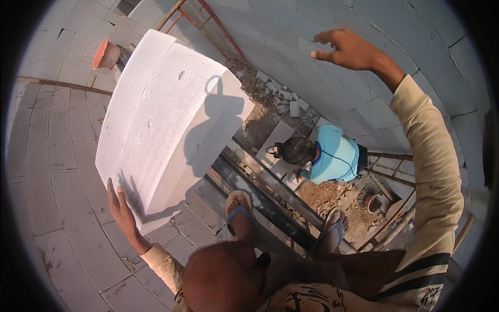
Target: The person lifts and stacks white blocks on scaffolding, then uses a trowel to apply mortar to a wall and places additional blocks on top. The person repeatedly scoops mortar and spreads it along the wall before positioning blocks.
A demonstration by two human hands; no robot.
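A large white building block point(148, 117), pitted on its faces, stands in front of me to the left, with my shadow across its right side. My left hand point(125, 216) is against the block's near left end, fingers stretched out and not wrapped round it. What bears the block underneath is hidden. My right hand point(351, 50) is raised at the upper right, near the grey block wall point(364, 99). Its fingers are apart and slightly bent, with nothing in them. The block and my right hand are well apart.
My sandalled feet stand on narrow scaffold beams point(270, 203) with gaps between them. Down below, a person in a light blue shirt point(332, 153) bends over pale slabs point(278, 140). Rubble point(283, 96) lies along the wall base. An orange bucket point(106, 54) is at the far left.
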